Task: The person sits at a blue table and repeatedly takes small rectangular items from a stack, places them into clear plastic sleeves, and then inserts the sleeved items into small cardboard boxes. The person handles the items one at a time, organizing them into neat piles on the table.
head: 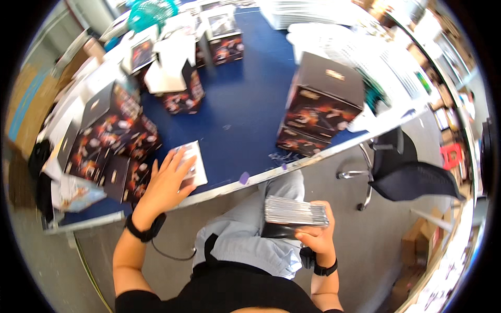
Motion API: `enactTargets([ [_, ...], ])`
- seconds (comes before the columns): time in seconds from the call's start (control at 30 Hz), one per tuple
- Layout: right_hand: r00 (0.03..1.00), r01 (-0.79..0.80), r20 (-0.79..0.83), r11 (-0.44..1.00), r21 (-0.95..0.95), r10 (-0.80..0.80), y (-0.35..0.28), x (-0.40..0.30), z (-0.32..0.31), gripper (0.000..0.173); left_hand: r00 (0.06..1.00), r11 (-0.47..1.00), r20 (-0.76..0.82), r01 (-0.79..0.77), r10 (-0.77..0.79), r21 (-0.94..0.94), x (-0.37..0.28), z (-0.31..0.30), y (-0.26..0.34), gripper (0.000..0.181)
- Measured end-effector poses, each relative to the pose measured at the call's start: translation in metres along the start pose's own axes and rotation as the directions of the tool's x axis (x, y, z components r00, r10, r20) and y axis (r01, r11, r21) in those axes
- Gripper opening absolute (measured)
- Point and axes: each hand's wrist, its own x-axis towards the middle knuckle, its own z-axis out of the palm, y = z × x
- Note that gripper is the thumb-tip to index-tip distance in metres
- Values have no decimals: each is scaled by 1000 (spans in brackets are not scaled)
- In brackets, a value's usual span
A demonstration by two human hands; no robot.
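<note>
My left hand (167,180) lies with fingers spread over a white-bordered printed card or flat pack (198,164) near the table's front edge. The palm covers part of it, so its thickness is hard to judge. Out over my lap, my right hand (319,230) grips a thick stack of thin silvery flat packs (293,211) with a dark face below. Dark printed boxes (113,129) crowd the table just left of and beyond my left hand.
On the right of the blue table (235,117) stand stacked dark boxes (321,101). Open boxes (180,94) with white flaps, a teal mesh basket (152,15) and white trays (340,43) are farther back. A black office chair (407,172) stands right of the table.
</note>
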Motion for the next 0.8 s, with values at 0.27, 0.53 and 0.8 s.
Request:
enactTargets([
  [0.27, 994, -34, 102, 994, 105, 23, -27, 1, -1, 56, 912, 937, -259, -345, 319, -57, -5, 41, -37, 67],
  [0.53, 978, 155, 185, 921, -357, -93, -24, -27, -1, 48, 950, 323, -71, -173, 304, -930, -12, 22, 62, 63],
  [0.8, 961, 273, 139, 755, -597, -237, -27, -13, 32, 50, 792, 547, 197, -197, 578, -814, -8, 25, 102, 67],
])
